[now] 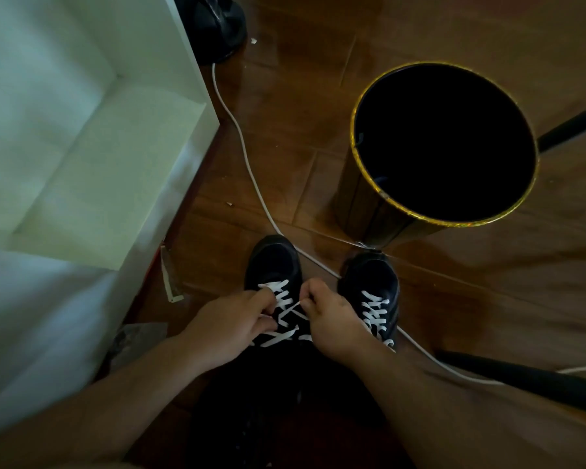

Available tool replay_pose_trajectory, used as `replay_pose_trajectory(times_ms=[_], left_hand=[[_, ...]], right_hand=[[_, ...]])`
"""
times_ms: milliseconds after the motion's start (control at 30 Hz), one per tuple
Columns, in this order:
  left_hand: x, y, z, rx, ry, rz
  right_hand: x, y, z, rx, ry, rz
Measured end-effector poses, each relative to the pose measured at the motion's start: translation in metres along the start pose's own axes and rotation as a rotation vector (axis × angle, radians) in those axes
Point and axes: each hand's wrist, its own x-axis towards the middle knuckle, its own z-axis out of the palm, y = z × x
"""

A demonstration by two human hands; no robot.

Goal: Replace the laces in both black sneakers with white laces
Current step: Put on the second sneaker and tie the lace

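Both hands work the left sneaker (273, 265): left hand (232, 321) pinches the white lace (286, 313) with curled fingers; right hand (332, 316) pinches its other end.

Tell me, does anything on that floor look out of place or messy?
Yes. A white cable trails across the wooden floor and passes between the two black sneakers, so it could snag a foot. Small pale scraps also lie on the boards near the white cabinet.

light: dim, brightest on white cabinet (82, 130) at left | shadows: deep at bottom centre | glare: faint sheen on floor (487, 299) | edges: wide-angle bending, soft
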Motion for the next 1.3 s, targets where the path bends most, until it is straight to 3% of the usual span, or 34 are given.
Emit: replay_pose_trajectory(times_ms=[67, 167, 300, 533, 700, 867, 1033, 1100, 1200, 1300], left_hand=[[-0.003, -0.003, -0.004, -0.252, -0.005, -0.114], [-0.004, -0.002, 0.003, -0.565, 0.147, -0.314], [-0.002, -0.001, 0.020, -0.527, 0.327, -0.405], [0.001, -0.006, 0.011, -0.415, 0.232, -0.395], [0.005, 0.007, 0.004, -0.729, 0.135, -0.465], [0.006, 0.004, 0.005, -0.929, 0.316, -0.644], [0.005, 0.004, 0.011, -0.734, 0.281, -0.509], [0.004, 0.001, 0.008, -0.477, 0.242, -0.389], [0.002, -0.007, -0.001, -0.006, 0.324, -0.264], [0.002, -0.002, -0.003, 0.176, 0.383, -0.219]], right_hand=[[0.001, 0.000, -0.001, 0.064, 0.001, 0.019], [0.000, -0.004, 0.002, 0.165, -0.005, 0.046], [0.004, -0.003, 0.006, 0.088, 0.047, -0.014], [0.011, -0.004, 0.004, 0.015, 0.025, -0.057], [0.017, -0.010, 0.015, 0.157, 0.063, 0.093], [0.018, -0.009, 0.018, 0.164, 0.062, 0.102], [0.016, -0.010, 0.020, 0.106, 0.094, 0.082], [0.015, -0.009, 0.021, 0.079, 0.144, 0.086], [0.015, -0.009, 0.023, 0.039, 0.231, 0.071], [0.015, -0.013, 0.027, 0.021, 0.246, 0.048]])
